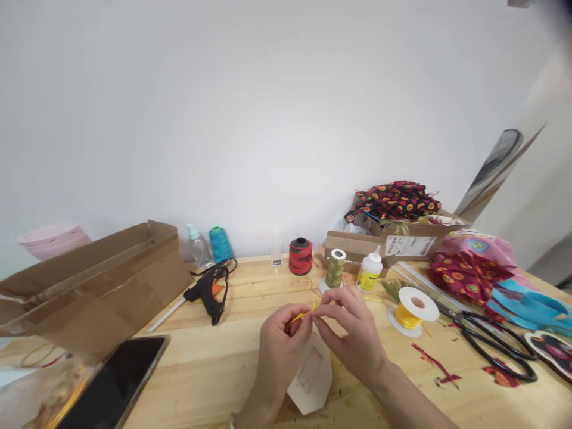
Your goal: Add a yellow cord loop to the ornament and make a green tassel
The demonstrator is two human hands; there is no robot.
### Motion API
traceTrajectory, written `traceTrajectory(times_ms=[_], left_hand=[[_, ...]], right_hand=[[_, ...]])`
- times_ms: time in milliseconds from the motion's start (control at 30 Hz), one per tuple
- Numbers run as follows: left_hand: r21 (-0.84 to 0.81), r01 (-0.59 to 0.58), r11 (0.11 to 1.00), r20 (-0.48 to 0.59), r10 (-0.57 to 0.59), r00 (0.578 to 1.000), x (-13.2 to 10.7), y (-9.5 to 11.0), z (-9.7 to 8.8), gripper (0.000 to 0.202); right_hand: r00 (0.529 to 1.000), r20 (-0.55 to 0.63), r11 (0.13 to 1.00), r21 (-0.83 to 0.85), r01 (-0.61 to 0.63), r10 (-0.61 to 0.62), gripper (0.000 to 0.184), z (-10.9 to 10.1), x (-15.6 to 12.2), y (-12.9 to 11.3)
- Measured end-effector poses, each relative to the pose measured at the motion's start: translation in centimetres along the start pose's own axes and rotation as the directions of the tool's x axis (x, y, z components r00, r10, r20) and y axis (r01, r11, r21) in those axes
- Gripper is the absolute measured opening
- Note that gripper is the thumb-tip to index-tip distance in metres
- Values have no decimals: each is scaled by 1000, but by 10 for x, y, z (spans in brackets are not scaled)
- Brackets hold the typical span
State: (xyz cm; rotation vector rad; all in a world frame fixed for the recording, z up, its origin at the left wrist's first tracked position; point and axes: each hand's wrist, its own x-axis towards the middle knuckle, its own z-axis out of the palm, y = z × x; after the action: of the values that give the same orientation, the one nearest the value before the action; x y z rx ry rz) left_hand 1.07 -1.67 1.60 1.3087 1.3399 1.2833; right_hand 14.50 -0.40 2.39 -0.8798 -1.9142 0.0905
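Observation:
Both hands meet over the middle of the table. My left hand [283,342] is closed in a pinch on yellow cord [298,318], part of which is covered by the fingers. Thumb and forefinger of my right hand [353,330] pinch the same cord close to the left fingertips. Below them lies a pale flat piece with angled corners [313,381], partly hidden by the hands. A white spool of yellow cord [409,317] stands right of my right hand, and a thin yellow strand runs across the table behind it.
Black-handled scissors [496,339], fabric scraps [435,364] and blue ribbon [531,305] lie at right. Behind stand a glue bottle [370,271], an olive thread spool [335,269] and a red spool [301,257]. Leftward are a glue gun [208,295], a phone [116,381] and a cardboard box [120,292].

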Motion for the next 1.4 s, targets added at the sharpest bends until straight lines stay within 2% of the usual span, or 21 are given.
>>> traceTrajectory(times_ms=[167, 367, 600, 833, 1033, 1133, 1233, 1400], left_hand=[[-86, 20, 996, -13, -21, 1000, 0, 2, 2, 19], [-75, -3, 997, -15, 2, 1000, -1, -2, 1, 20], [-58, -2, 998, -16, 1, 1000, 0, -2, 1, 19], [-46, -4, 999, -13, 3, 1000, -1, -1, 2, 17], [-27, -34, 999, -34, 33, 999, -2, 2, 3, 14], [-102, 5, 995, -40, -9, 999, -3, 4, 4, 14], [-220, 74, 973, 7, -74, 997, -4, 4, 3, 21], [-467, 213, 858, 139, -167, 976, -2, 2, 3, 31]], right_hand=[[996, -72, 996, 76, -44, 50, 16, 2, 1, 1], [994, -102, 999, 37, 28, -24, 12, 3, 1, 5], [993, -20, 993, -42, 112, -113, 13, -1, 5, 7], [987, -10, 982, -98, 159, -161, 12, -1, 7, 4], [993, -89, 997, -24, 76, -78, 12, 7, 4, 3], [991, -134, 1000, 24, 20, -17, 12, 10, 3, 2], [990, -143, 999, 51, -8, 15, 12, 10, 3, 2], [989, -140, 997, 56, 52, -44, 14, 9, 5, 0]])
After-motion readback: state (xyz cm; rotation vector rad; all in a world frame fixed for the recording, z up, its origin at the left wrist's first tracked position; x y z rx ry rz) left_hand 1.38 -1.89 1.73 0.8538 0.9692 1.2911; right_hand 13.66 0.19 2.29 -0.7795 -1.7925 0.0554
